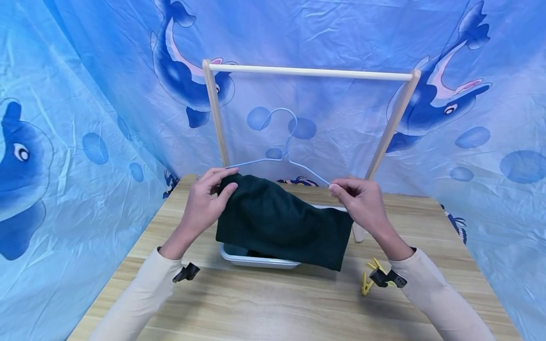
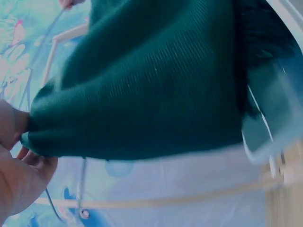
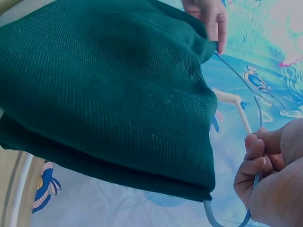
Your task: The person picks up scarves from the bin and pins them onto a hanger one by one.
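Note:
A dark green ribbed cloth [image 1: 281, 218] hangs from a pale blue wire hanger [image 1: 286, 155], sloping down toward the right. My left hand [image 1: 206, 199] pinches the cloth's upper left corner between thumb and fingers, where the hanger's left arm meets it. On the other side my right hand [image 1: 362, 201] grips the hanger's right shoulder wire, close to its end. In the right wrist view the wire [image 3: 258, 182] bends round below the right hand [image 3: 270, 165] and passes behind the cloth [image 3: 118, 104]. The hanger's lower bar is hidden by the fabric.
Below the cloth a white-rimmed basin [image 1: 260, 262] stands on the wooden table [image 1: 264, 303], with dark fabric inside. Behind it rises a rack with a white rail [image 1: 307, 71] and wooden posts. Yellow clothespins [image 1: 366, 284] lie by the right wrist. Blue dolphin-print sheeting [image 1: 350, 28] surrounds the table.

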Available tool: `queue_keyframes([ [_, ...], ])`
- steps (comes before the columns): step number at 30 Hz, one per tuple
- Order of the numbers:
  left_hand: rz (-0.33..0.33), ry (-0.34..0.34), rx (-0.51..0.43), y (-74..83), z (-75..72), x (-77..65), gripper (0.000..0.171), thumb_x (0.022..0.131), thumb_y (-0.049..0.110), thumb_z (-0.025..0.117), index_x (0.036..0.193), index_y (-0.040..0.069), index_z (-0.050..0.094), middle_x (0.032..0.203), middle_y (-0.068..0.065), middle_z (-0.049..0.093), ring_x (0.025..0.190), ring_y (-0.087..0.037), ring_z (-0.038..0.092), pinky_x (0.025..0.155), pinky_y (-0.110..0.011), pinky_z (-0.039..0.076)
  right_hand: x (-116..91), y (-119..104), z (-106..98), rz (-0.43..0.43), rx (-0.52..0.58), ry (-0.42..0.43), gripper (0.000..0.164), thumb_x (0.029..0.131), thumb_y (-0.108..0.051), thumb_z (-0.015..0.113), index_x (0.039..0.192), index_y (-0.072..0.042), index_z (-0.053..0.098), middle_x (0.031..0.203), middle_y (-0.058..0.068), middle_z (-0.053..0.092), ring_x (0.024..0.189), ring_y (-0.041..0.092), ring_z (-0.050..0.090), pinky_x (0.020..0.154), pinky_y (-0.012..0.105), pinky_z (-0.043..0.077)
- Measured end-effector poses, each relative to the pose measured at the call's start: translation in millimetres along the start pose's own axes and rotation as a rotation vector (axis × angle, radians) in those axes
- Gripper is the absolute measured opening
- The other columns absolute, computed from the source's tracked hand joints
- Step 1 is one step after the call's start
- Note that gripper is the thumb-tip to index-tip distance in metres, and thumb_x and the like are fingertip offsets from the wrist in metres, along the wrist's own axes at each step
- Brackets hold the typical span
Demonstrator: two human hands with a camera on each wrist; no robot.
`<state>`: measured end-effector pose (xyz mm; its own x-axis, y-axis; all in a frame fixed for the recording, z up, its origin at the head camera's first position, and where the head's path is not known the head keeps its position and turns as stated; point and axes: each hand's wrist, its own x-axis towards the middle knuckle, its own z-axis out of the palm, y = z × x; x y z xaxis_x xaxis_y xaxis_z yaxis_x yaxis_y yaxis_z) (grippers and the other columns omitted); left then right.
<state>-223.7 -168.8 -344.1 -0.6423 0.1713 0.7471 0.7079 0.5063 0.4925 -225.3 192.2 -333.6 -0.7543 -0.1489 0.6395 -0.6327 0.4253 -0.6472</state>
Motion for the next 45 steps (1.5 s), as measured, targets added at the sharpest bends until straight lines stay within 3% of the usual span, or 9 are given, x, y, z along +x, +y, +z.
queue_keyframes([
  [4, 0.113, -0.034, 0.152, -8.1, 0.4, -1.8, 0.031, 0.094, 0.001, 0.072, 0.124, 0.005, 0.072, 0.12, -0.013, 0.068, 0.106, -0.027, 0.066, 0.082, -0.036, 0.055, 0, -2, -1, 0.006, 0.028, 0.009, 0.007, 0.094, -0.002, 0.072, 0.091, -0.002, 0.079, 0.073, 0.008, 0.064, 0.059, 0.012, 0.049, 0.053, 0.021, 0.041],
  [7, 0.16, -0.087, 0.177, -12.1, 1.7, -2.4, 0.023, 0.095, -0.002, 0.067, 0.117, 0.002, 0.069, 0.116, -0.014, 0.067, 0.102, -0.027, 0.065, 0.082, -0.041, 0.054, -1, -4, -1, -0.002, 0.041, 0.006, 0.008, 0.093, 0.0, 0.072, 0.091, -0.003, 0.08, 0.073, 0.008, 0.063, 0.058, 0.012, 0.049, 0.052, 0.021, 0.041],
  [14, 0.245, -0.194, 0.081, -11.9, 7.0, 0.6, 0.023, 0.096, -0.017, 0.053, 0.094, 0.004, 0.062, 0.1, -0.012, 0.05, 0.092, -0.022, 0.05, 0.08, -0.028, 0.044, -1, -5, 1, -0.042, 0.08, -0.012, 0.011, 0.092, 0.003, 0.072, 0.091, -0.005, 0.079, 0.07, 0.003, 0.06, 0.057, 0.012, 0.049, 0.051, 0.021, 0.041],
  [21, 0.321, -0.157, -0.013, -14.2, 10.6, 5.8, 0.023, 0.093, -0.015, 0.05, 0.089, 0.004, 0.06, 0.1, -0.015, 0.048, 0.099, -0.027, 0.045, 0.09, -0.032, 0.038, 0, -7, 2, -0.041, 0.101, -0.003, 0.011, 0.092, 0.006, 0.07, 0.092, -0.001, 0.079, 0.071, 0.003, 0.059, 0.057, 0.012, 0.047, 0.051, 0.022, 0.039],
  [26, 0.285, -0.186, 0.092, -15.7, 9.1, 9.7, 0.016, 0.093, -0.011, 0.062, 0.096, 0.004, 0.066, 0.103, -0.015, 0.053, 0.097, -0.027, 0.053, 0.1, -0.042, 0.045, 1, -8, 0, -0.028, 0.113, 0.022, 0.011, 0.093, 0.005, 0.07, 0.091, -0.001, 0.078, 0.071, 0.004, 0.06, 0.056, 0.012, 0.046, 0.051, 0.023, 0.039],
  [32, 0.247, -0.198, 0.314, -20.0, 10.3, 9.7, 0.016, 0.096, -0.01, 0.059, 0.101, 0.004, 0.065, 0.103, -0.016, 0.055, 0.092, -0.029, 0.059, 0.079, -0.042, 0.057, 0, -7, 1, -0.026, 0.112, 0.026, 0.011, 0.093, 0.005, 0.071, 0.09, -0.002, 0.079, 0.073, 0.006, 0.063, 0.058, 0.012, 0.047, 0.052, 0.022, 0.039],
  [35, 0.167, -0.213, 0.415, -18.7, 8.8, 9.0, 0.014, 0.099, -0.001, 0.06, 0.111, 0.002, 0.065, 0.107, -0.018, 0.061, 0.091, -0.032, 0.063, 0.076, -0.044, 0.055, 0, -7, 1, -0.027, 0.102, 0.028, 0.011, 0.093, 0.004, 0.071, 0.09, -0.002, 0.079, 0.073, 0.005, 0.063, 0.058, 0.012, 0.047, 0.052, 0.022, 0.039],
  [40, -0.008, -0.295, 0.565, -14.3, 6.5, 9.1, 0.034, 0.104, 0.03, 0.056, 0.127, 0.005, 0.064, 0.109, -0.018, 0.073, 0.099, -0.039, 0.069, 0.079, -0.052, 0.047, 0, -8, 1, -0.035, 0.087, 0.03, 0.01, 0.092, 0.004, 0.072, 0.091, -0.002, 0.079, 0.074, 0.005, 0.064, 0.058, 0.012, 0.048, 0.052, 0.021, 0.04],
  [45, -0.149, -0.421, 0.53, -10.7, 5.4, 9.3, 0.055, 0.097, 0.058, 0.062, 0.129, 0.013, 0.067, 0.081, -0.011, 0.07, 0.075, -0.03, 0.066, 0.067, -0.042, 0.048, -1, -6, 3, -0.05, 0.069, 0.023, 0.011, 0.091, 0.004, 0.073, 0.089, -0.004, 0.08, 0.073, 0.003, 0.063, 0.059, 0.011, 0.049, 0.052, 0.02, 0.04],
])
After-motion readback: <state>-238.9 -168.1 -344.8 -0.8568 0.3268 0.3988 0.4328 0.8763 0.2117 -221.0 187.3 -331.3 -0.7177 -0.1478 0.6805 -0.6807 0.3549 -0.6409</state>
